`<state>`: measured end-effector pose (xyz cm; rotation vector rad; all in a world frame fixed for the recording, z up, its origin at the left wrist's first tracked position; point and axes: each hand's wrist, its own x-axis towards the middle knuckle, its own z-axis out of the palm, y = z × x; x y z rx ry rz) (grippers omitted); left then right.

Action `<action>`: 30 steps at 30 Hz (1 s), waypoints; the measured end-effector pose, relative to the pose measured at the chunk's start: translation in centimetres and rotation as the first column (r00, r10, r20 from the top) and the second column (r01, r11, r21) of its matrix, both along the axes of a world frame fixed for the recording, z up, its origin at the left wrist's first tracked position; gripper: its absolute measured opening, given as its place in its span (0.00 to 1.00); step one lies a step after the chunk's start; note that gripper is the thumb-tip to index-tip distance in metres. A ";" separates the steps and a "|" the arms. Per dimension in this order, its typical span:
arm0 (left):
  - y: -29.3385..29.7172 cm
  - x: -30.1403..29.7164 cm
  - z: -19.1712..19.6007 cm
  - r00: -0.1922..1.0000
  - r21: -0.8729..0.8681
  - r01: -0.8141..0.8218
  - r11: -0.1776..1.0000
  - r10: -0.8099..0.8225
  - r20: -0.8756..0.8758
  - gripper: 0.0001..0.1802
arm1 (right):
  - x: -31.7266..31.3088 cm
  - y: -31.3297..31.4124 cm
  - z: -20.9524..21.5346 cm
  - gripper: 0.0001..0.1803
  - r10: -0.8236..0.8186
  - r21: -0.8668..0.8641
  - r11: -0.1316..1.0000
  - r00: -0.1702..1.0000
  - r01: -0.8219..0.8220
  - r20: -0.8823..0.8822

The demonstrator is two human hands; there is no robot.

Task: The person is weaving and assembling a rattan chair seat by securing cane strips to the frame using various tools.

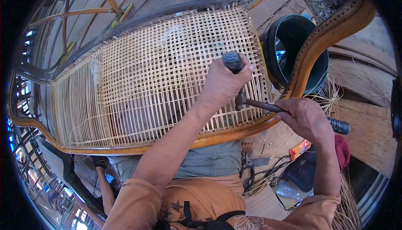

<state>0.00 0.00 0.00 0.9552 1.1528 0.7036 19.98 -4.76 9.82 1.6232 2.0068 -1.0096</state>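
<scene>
A panel of woven cane strips (167, 66) is stretched inside a curved wooden chair frame (201, 140) lying across my lap. My left hand (224, 81) is closed around a short tool with a dark, ribbed handle (233, 62), over the right part of the weave; the tool's working end is hidden. My right hand (305, 117) grips a hammer (263, 105) by its shaft, the dark grip sticking out behind the hand. The hammer's head lies just below my left hand, above the cane near the frame's right corner. Left of centre, the strips run mostly one way with few crossings.
A dark green bucket (274, 58) stands beyond the frame's right side, behind a curved wooden arm (307, 54) with a row of holes. Loose cane strands (331, 98), a dark cap (300, 171), an orange packet (300, 149) and a clear plastic bottle (289, 189) lie at right.
</scene>
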 end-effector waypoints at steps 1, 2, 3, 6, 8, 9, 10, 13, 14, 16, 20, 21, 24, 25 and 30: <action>-0.1 0.2 -0.3 1.000 0.064 -0.028 0.998 0.028 0.002 0.07 | 0.1 0.0 0.0 0.15 -0.006 0.015 1.000 0.999 0.007 -0.036; -0.1 0.3 -0.4 0.998 0.128 -0.056 0.990 0.056 0.006 0.06 | 0.1 0.0 -0.1 0.14 -0.012 0.029 0.999 0.997 0.014 -0.073; -0.1 0.2 -0.4 0.999 0.125 -0.054 0.991 0.053 0.006 0.06 | 0.3 -0.1 -0.2 0.14 -0.015 0.027 0.999 0.997 0.017 -0.073; 0.3 -0.3 -0.1 0.997 -0.017 -0.045 0.999 0.046 0.068 0.08 | 0.6 -0.1 -0.4 0.14 -0.031 0.194 0.980 0.998 0.039 -0.046; 0.5 -0.3 -0.2 0.994 -0.013 -0.062 0.998 0.063 0.090 0.08 | 0.5 -0.4 0.1 0.14 -0.038 0.082 0.996 0.999 0.040 -0.023; 0.5 -0.2 0.0 0.991 -0.009 -0.083 0.997 0.083 0.106 0.08 | 0.4 -0.4 0.2 0.14 -0.036 0.085 0.996 0.999 0.038 -0.021; 0.5 0.2 0.4 0.991 0.041 -0.100 0.994 0.096 0.094 0.07 | 0.4 -0.4 0.2 0.15 -0.033 0.059 0.998 0.999 0.034 -0.005; 0.5 0.9 0.2 0.997 0.031 -0.075 0.997 0.075 0.014 0.07 | 0.7 -0.6 0.0 0.15 -0.023 0.052 0.998 1.000 0.023 -0.003; 0.5 1.0 0.3 0.999 0.055 -0.043 0.998 0.043 -0.007 0.07 | 0.8 -0.7 0.0 0.15 -0.015 0.069 0.997 1.000 0.016 -0.021; 0.4 1.2 0.4 0.999 0.075 -0.033 0.997 0.033 -0.004 0.07 | 0.7 -0.4 0.4 0.15 -0.010 0.039 0.999 1.000 0.011 -0.014; 0.6 0.9 0.4 0.999 0.050 -0.043 0.998 0.041 0.033 0.07 | 0.8 -0.1 0.0 0.13 -0.041 0.167 0.985 0.999 0.040 0.004; 0.7 0.6 0.3 0.999 0.050 -0.045 0.998 0.044 0.029 0.07 | 0.6 -0.2 0.1 0.13 -0.039 0.167 0.985 0.999 0.038 -0.001; 1.0 -1.4 0.3 0.991 0.045 -0.102 0.994 0.098 0.093 0.06 | 0.1 -0.7 0.6 0.12 -0.036 0.060 0.997 0.999 0.038 -0.033; 0.9 -1.8 0.0 0.991 0.044 -0.103 0.994 0.098 0.091 0.06 | 0.2 -0.9 0.3 0.11 -0.014 0.041 0.999 0.998 0.017 -0.068; -0.4 -2.8 0.0 0.992 -0.011 -0.119 0.993 0.120 0.051 0.06 | -0.6 -1.1 -0.5 0.10 -0.013 0.005 1.000 0.995 0.014 -0.102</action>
